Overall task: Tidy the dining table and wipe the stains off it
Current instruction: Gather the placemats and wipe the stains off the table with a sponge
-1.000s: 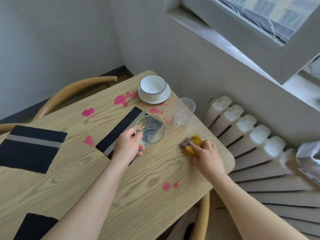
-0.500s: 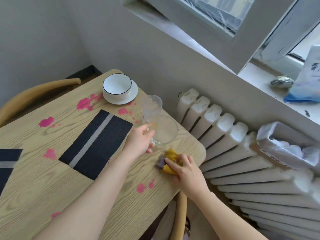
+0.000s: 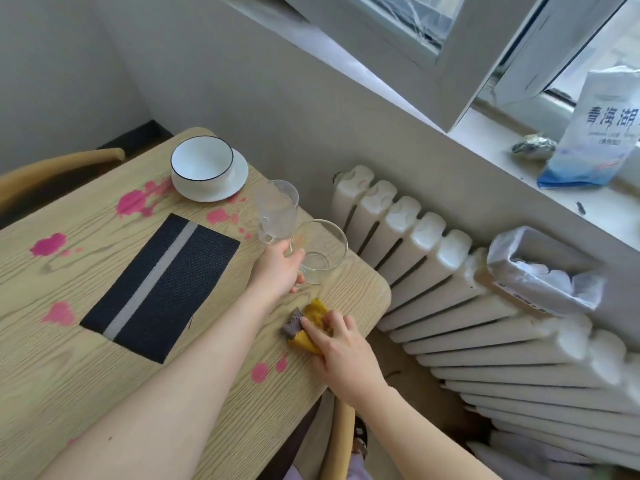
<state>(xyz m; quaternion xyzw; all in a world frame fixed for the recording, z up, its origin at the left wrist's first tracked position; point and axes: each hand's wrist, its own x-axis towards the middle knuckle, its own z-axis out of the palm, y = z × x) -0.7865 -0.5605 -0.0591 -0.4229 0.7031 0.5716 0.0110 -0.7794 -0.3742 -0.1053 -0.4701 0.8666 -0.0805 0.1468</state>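
Left hand (image 3: 277, 271) gripping a clear round glass mug (image 3: 323, 261) right of the black grey-striped placemat (image 3: 162, 285), right hand (image 3: 343, 351) clutching a yellow-and-grey cloth (image 3: 315, 308) on the pale wooden bench (image 3: 104, 375)

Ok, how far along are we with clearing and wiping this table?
Early on. Done: bowl and tall glass stand grouped at the far corner. In hand: the left hand grips a glass mug beside them; the right hand holds a sponge on the table. Left: pink stains by the bowl, beside the placemat and near the front edge.
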